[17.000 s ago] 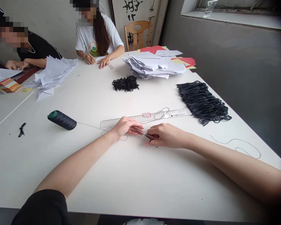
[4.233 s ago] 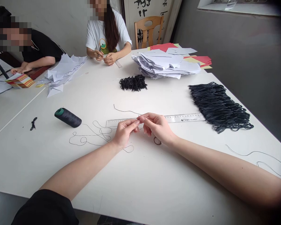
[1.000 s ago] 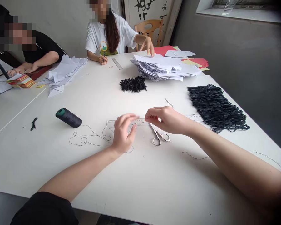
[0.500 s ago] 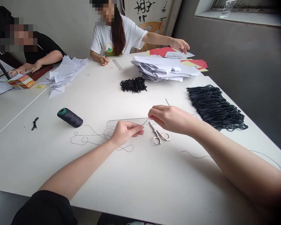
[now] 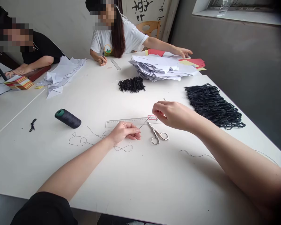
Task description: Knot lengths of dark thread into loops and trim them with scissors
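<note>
Left hand palm-down, right hand raised, fingers of each closed on a taut dark thread crossing a clear ruler; ruler print unreadable.

Paper and black loops across a white table
Near the far edge, a tall stack of white paper beside red and yellow card sheets; in front, a small bunch of black cord loops, and toward the right a much larger fringe of black cord loops. At left, loose white paper and a striped paper block; beyond, a person in a white T-shirt reaching over the stack.
</note>
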`<action>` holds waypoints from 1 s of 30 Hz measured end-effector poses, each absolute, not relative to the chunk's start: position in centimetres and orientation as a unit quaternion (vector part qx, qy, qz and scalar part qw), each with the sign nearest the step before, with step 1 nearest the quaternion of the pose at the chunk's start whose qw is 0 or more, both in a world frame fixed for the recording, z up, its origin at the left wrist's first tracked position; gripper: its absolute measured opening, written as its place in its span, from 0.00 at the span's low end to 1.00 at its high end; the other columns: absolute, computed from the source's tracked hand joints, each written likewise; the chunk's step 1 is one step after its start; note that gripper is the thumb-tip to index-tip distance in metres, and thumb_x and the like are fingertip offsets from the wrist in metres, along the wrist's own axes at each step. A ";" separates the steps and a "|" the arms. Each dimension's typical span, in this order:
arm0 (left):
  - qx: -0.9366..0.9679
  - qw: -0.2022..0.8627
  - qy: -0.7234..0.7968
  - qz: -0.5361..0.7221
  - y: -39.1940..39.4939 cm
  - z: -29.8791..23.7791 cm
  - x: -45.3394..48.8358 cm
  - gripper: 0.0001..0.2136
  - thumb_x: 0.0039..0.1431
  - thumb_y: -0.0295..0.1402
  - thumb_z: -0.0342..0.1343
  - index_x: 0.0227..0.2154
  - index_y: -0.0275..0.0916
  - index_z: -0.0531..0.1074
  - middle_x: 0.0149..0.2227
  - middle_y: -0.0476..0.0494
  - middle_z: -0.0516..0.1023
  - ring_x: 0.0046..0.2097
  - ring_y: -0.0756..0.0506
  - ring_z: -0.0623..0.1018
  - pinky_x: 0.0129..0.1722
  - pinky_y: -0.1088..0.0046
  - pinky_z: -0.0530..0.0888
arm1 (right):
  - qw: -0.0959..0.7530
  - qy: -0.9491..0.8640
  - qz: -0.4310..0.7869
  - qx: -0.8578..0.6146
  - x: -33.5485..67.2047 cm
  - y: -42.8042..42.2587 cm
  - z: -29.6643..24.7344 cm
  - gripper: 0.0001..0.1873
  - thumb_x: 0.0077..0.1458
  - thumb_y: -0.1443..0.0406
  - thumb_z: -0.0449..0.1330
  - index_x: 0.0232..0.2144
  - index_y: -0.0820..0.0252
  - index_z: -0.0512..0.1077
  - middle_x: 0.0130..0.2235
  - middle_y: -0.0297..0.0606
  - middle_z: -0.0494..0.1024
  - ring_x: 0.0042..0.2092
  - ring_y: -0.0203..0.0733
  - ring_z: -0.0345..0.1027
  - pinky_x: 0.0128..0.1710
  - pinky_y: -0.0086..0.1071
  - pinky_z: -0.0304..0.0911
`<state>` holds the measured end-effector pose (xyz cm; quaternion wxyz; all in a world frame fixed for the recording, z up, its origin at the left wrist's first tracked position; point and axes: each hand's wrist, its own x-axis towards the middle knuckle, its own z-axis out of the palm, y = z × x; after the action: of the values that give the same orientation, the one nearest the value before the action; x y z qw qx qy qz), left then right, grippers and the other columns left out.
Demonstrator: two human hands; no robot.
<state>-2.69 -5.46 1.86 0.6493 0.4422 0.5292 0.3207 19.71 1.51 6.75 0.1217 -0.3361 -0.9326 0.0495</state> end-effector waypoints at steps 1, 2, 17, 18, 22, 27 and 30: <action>0.442 0.651 0.529 0.319 -5.4 1.9 -2.8 0.11 0.46 0.38 0.65 0.24 0.34 0.75 0.27 0.43 0.80 0.32 0.47 0.81 0.32 0.75 0.73 | 0.123 -0.932 0.048 -0.338 19.7 1.5 6.8 0.08 0.59 0.70 0.50 0.32 0.64 0.69 0.32 0.39 0.73 0.25 0.34 0.59 0.26 0.29 0.51; 0.442 0.652 0.529 0.316 -5.3 1.9 -2.9 0.11 0.46 0.38 0.65 0.24 0.34 0.74 0.27 0.43 0.80 0.32 0.47 0.80 0.31 0.76 0.73 | 0.125 -0.931 0.043 -0.341 19.7 1.5 6.8 0.08 0.59 0.70 0.50 0.32 0.64 0.69 0.32 0.39 0.73 0.25 0.34 0.58 0.26 0.29 0.51; 0.739 0.113 0.472 0.468 -8.6 1.3 -0.1 0.17 0.56 0.33 0.58 0.49 0.39 0.69 0.54 0.36 0.71 0.53 0.41 0.72 0.51 0.60 0.70 | 0.169 -0.925 -0.076 -0.331 21.8 2.2 8.8 0.14 0.62 0.69 0.45 0.33 0.64 0.69 0.31 0.44 0.71 0.29 0.38 0.61 0.25 0.31 0.52; 0.723 0.121 0.482 0.479 -8.5 1.4 -0.2 0.17 0.57 0.33 0.58 0.49 0.39 0.68 0.53 0.36 0.71 0.49 0.42 0.73 0.48 0.63 0.71 | 0.173 -0.941 -0.043 -0.289 21.5 1.7 8.9 0.13 0.63 0.68 0.45 0.34 0.63 0.69 0.32 0.43 0.72 0.29 0.37 0.61 0.26 0.31 0.53; 0.673 0.238 0.512 0.478 -7.9 1.5 -0.3 0.11 0.60 0.35 0.56 0.44 0.42 0.72 0.49 0.40 0.74 0.37 0.49 0.74 0.35 0.70 0.71 | 0.205 -0.960 0.016 -0.191 20.0 0.0 8.5 0.12 0.64 0.68 0.46 0.35 0.63 0.69 0.32 0.42 0.73 0.30 0.38 0.63 0.28 0.30 0.57; 0.663 0.270 0.511 0.476 -7.7 1.5 0.0 0.08 0.56 0.37 0.61 0.39 0.43 0.77 0.42 0.43 0.79 0.47 0.44 0.75 0.41 0.68 0.71 | 0.204 -0.966 0.054 -0.148 19.0 -0.7 7.4 0.13 0.66 0.67 0.46 0.36 0.64 0.69 0.32 0.42 0.72 0.30 0.37 0.62 0.28 0.30 0.57; 0.639 0.314 0.509 0.484 -7.8 1.6 0.1 0.07 0.55 0.38 0.61 0.34 0.42 0.78 0.39 0.44 0.80 0.44 0.44 0.76 0.40 0.68 0.73 | 0.199 -0.967 0.051 -0.147 18.8 -0.7 7.2 0.12 0.65 0.68 0.46 0.35 0.64 0.69 0.32 0.41 0.72 0.29 0.37 0.62 0.28 0.29 0.57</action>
<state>0.09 -7.75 1.60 0.3138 0.6385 0.5092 0.4842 18.83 -0.65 7.16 0.1993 -0.1475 -0.9674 0.0514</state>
